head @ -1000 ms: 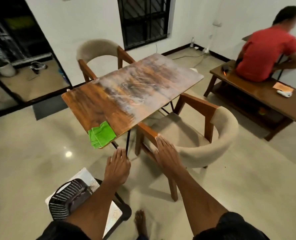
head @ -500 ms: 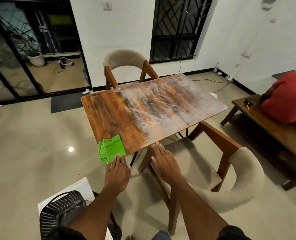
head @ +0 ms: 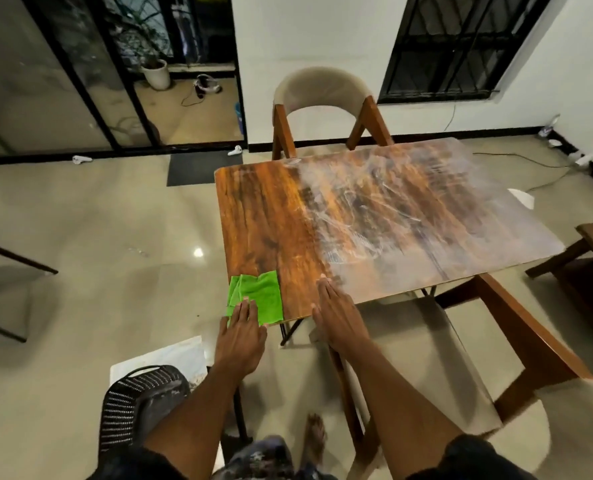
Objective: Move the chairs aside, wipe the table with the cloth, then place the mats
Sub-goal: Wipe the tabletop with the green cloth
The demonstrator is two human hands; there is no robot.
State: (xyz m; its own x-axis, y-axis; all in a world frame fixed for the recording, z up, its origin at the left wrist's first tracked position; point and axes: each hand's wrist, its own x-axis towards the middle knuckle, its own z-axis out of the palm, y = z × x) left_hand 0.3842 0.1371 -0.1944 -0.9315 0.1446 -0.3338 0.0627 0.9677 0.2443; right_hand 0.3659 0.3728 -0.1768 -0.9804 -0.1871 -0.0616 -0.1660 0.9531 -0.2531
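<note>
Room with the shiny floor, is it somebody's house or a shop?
Most likely a house, a dining area. A wooden dining table stands with cushioned chairs pulled up to it, a green cloth lies on its corner, and a barred window and glass doors line the walls.

wooden table [head: 271,216], smeared right half; green cloth [head: 258,299] near-left corner.

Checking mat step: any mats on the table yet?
No: the table carries only the green cloth at its near corner, with the left hand over the cloth's edge.
</note>
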